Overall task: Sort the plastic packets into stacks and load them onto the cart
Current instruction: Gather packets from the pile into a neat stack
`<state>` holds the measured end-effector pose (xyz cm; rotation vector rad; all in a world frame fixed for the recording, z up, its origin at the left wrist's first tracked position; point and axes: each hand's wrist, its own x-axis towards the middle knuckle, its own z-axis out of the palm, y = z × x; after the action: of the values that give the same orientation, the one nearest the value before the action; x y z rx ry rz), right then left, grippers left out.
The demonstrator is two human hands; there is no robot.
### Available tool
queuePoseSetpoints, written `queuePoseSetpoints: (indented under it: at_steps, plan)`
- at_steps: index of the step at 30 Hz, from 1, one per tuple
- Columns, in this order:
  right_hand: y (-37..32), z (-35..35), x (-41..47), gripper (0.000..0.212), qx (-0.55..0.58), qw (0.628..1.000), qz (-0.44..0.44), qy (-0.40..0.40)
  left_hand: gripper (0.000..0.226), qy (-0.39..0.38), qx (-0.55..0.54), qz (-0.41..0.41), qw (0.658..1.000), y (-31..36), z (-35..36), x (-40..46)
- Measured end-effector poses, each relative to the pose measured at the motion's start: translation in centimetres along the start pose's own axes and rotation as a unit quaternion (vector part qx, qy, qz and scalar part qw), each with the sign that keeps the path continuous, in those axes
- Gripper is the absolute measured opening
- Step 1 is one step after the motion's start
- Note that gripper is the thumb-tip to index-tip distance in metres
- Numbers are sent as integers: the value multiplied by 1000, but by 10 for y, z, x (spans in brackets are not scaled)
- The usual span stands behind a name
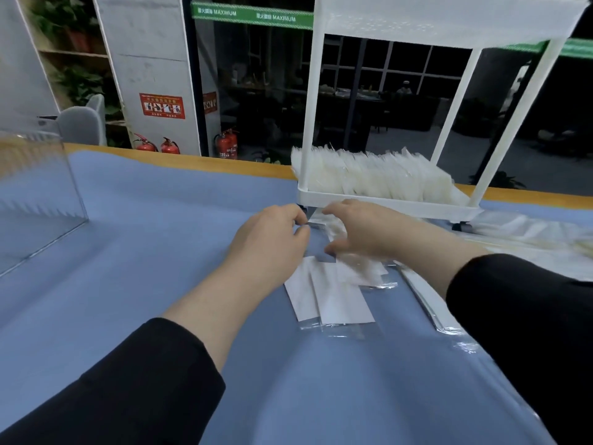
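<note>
Head view: both hands at a clear plastic packet (316, 224) before the white cart (385, 205).
Left hand (272, 239) pinches its edge; right hand (359, 232) grips it with curled fingers, near the bench's far edge.

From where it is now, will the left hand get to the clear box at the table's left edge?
Probably yes: only bare blue cloth lies between the left hand and the clear box, though it now pinches a packet.

Dim indoor light, dark windows behind, soft motion blur, wide-angle bending at edges
</note>
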<state>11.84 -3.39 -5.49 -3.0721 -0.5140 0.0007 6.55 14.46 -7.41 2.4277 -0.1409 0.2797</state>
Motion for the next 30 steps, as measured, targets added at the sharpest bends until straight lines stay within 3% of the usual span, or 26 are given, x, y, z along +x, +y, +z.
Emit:
queuePoseSetpoints:
  at_steps: [6, 11, 16, 19, 21, 24, 26, 28, 30]
  plan:
    - [3, 15, 17, 44, -50, 997, 50, -14, 21, 23, -18, 10, 1000, 5, -1, -1]
    - [1, 33, 16, 14, -132, 984, 41, 116, 21, 29, -17, 22, 999, 4, -1, -2]
    - [5, 29, -10, 13, -164, 975, -12, 153, 21, 27, -24, 25, 999, 4, 0, -1]
    - [-6, 24, -51, 8, -128, 982, -56, 128, 22, 17, -32, 37, 999, 7, 1, 0]
    - [-13, 17, -84, 19, -56, 992, -77, 80, 26, -20, -30, 55, 998, 8, 3, -2]
    - [-5, 0, -112, 32, 148, 987, -44, -30, 32, -129, 12, 84, 988, 9, 10, -6]
    - [15, -5, -111, 29, 216, 976, -13, 29, 36, -201, 48, 86, 975, 11, 13, -11]
    - [37, -7, -100, 29, 209, 970, 62, 110, 38, -226, 61, 87, 968, 13, 13, -14]
    - [57, -4, -84, 41, 100, 983, 139, 60, 39, -218, 49, 85, 971, 13, 12, -12]
